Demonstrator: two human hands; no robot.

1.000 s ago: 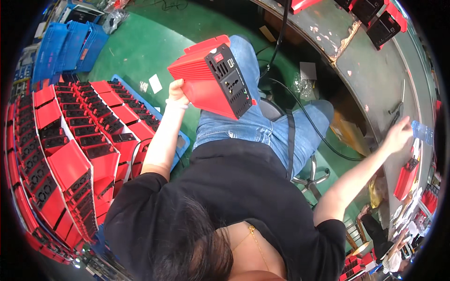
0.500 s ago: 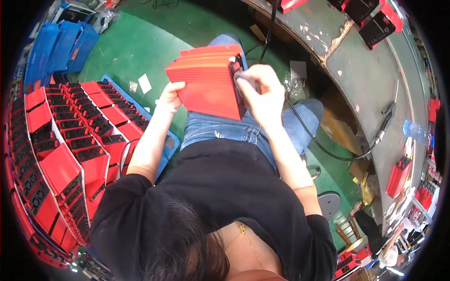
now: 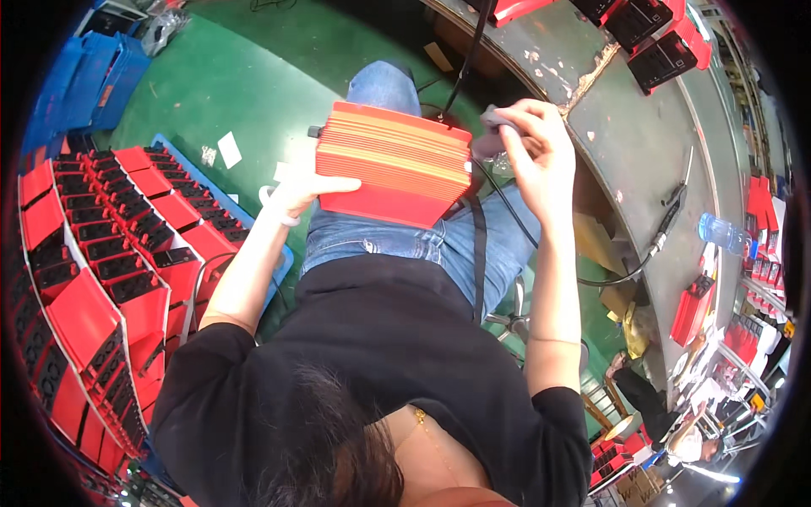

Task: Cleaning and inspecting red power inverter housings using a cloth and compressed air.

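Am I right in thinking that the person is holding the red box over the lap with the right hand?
Not quite: the head view shows the left hand holding the red box over the lap; the right hand holds a soft-looking grey thing.

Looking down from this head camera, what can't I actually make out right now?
In the head view:
Grey item in the right hand: blurred and partly covered by the fingers, so its kind is unclear.
Left hand: the fingers beyond the thumb are mostly hidden by the red box.
Underside of the box: hidden by the box itself.
Stacked red units: cut off by the dark fisheye rim.
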